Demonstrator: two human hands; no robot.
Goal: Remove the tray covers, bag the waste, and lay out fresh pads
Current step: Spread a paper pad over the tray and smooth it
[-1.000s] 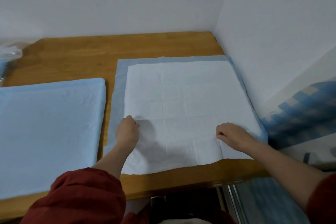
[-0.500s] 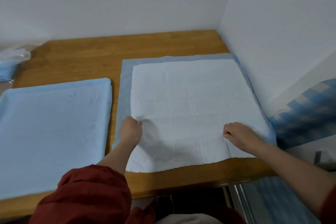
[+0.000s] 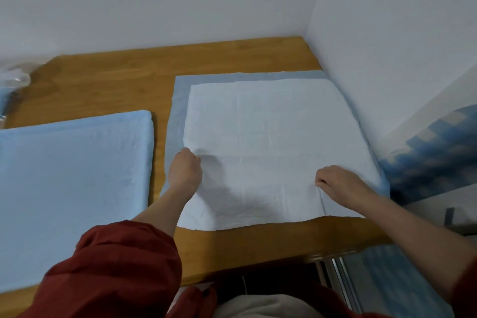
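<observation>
A white pad (image 3: 271, 137) with a blue border lies flat on the right half of the wooden table (image 3: 116, 85), close to the corner of the walls. My left hand (image 3: 184, 170) pinches the pad near its left edge with curled fingers. My right hand (image 3: 340, 183) pinches a small fold of the pad near its front right part. A second, light blue covering (image 3: 72, 183) lies spread over the left half of the table.
White walls close off the back and right of the table. A crumpled clear plastic bag (image 3: 15, 80) sits at the far left edge. A blue chequered surface (image 3: 433, 147) shows beyond the table's right side. My red sleeves fill the foreground.
Both hands keep their pinch on the white pad and stay in nearly the same places on it. The view has shifted slightly to the left.
</observation>
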